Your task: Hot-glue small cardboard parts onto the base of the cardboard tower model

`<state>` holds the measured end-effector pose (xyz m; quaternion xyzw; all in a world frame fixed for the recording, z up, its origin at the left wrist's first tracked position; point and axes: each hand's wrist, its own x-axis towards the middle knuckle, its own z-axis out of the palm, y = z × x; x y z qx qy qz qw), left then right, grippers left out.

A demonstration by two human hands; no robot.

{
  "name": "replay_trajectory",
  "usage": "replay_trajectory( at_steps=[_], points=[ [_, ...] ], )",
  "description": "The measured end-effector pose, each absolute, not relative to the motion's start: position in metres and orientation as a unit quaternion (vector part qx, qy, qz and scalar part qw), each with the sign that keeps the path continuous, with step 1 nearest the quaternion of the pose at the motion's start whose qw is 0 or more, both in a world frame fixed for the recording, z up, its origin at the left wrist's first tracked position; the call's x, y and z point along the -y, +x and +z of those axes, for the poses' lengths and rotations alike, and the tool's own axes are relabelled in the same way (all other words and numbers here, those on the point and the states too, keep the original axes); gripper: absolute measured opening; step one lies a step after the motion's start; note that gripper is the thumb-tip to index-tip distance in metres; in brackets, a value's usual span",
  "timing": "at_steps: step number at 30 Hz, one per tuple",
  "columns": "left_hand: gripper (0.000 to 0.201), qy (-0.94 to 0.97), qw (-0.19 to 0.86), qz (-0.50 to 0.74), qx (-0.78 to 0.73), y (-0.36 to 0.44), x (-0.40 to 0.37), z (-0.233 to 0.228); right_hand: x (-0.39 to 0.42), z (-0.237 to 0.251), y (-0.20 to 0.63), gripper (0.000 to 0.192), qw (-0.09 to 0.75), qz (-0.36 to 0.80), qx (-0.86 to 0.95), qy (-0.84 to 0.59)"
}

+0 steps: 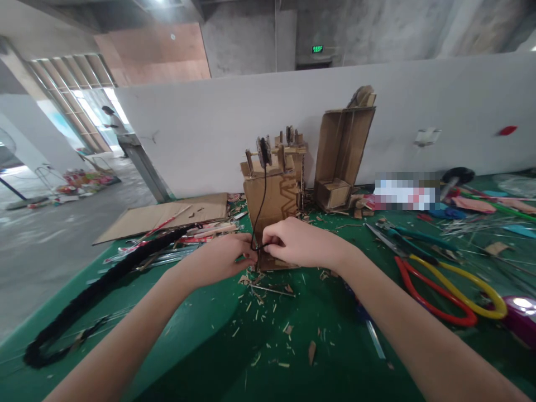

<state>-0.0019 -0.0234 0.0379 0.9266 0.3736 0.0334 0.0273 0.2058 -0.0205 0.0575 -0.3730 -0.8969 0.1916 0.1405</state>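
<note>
From the head view, both hands are meeting right at the foot of the cardboard tower (272,206), which is standing upright on the green tabletop (201,335). The left hand (224,258) is sitting just left of the tower's base, its fingers (247,258) pinched narrow on the lower end of a thin black cord (260,206). The right hand (299,241) is pressing in from the other side, fingers (268,241) curled tight on that same cord end, the two hands nearly touching each other. The cord is running straight up the front of the tower to a small dark wheel (263,149) perched at its top. Behind the tower, a second, smaller cardboard piece (293,148) is standing close by, and to the right of the tower an open cardboard box (341,153) is leaning upright against the white wall (419,100). Left of the tower, a flat cardboard sheet (167,215) is lying on the tabletop, and a long black braided rope (104,279) is sweeping away toward the near left edge. Right of the tower, red-handled scissors (431,293) and yellow-handled scissors (464,287) are lying overlapped, well apart from the hands. Cardboard scraps (272,324) are littering the tabletop just in front of the tower.
</note>
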Motion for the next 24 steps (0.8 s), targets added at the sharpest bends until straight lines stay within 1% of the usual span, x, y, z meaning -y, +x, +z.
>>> replay_trajectory(
  at_steps=[5,7,11,16,18,21,24],
  points=[
    [0.031,0.92,-0.046,0.016,-0.389,0.003,0.029,0.036,0.021,0.058,0.204,0.019,0.142,0.194,0.897,-0.372],
    [0.032,0.917,-0.043,0.011,-0.396,0.005,0.032,0.036,0.022,0.058,0.204,0.019,0.141,0.192,0.896,-0.375],
    [0.03,0.917,0.055,-0.009,-0.395,0.003,0.039,0.046,0.022,0.058,0.204,0.018,0.14,0.185,0.898,-0.374],
    [0.018,0.9,0.176,-0.03,-0.397,-0.005,0.048,0.071,0.022,0.057,0.204,0.018,0.154,0.171,0.903,-0.364],
    [0.015,0.887,0.241,-0.068,-0.387,-0.007,0.051,0.077,0.022,0.057,0.204,0.019,0.154,0.174,0.903,-0.362],
    [0.018,0.866,0.331,-0.134,-0.35,-0.006,0.055,0.08,0.022,0.058,0.203,0.019,0.149,0.182,0.9,-0.368],
    [0.016,0.873,0.364,-0.119,-0.303,0.002,0.063,0.08,0.022,0.059,0.203,0.019,0.142,0.19,0.896,-0.374]
  ],
)
